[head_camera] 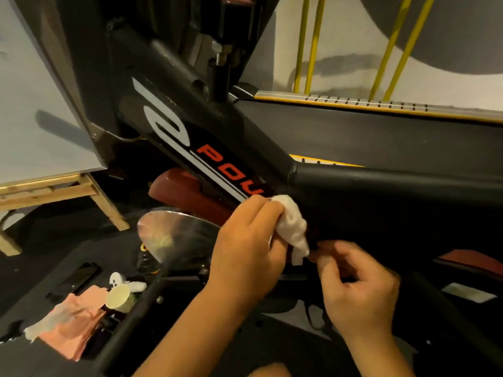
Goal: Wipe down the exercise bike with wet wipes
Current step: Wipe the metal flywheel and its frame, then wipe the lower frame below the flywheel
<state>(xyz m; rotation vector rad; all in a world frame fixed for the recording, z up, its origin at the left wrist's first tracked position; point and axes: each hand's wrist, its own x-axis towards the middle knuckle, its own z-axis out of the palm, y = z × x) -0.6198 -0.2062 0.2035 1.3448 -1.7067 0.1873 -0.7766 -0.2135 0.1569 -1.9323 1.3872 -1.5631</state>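
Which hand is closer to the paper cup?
The left. The left hand holds the wipe up and right of the paper cup; the right hand sits farther right.

Exercise bike (245,148): black frame, slanted tube with white stripes and red "POW" lettering, joining thick horizontal tube at right. Shiny silver flywheel (174,235) low beneath, dark red guard (185,189) above it. Wet wipe (292,224): white, crumpled, pressed on frame just below tube joint, gripped in left hand (245,257). Lower corner seemingly pinched by right hand (359,289), blurred there. Pink soft pack (73,330) low left, white sheet trailing out.
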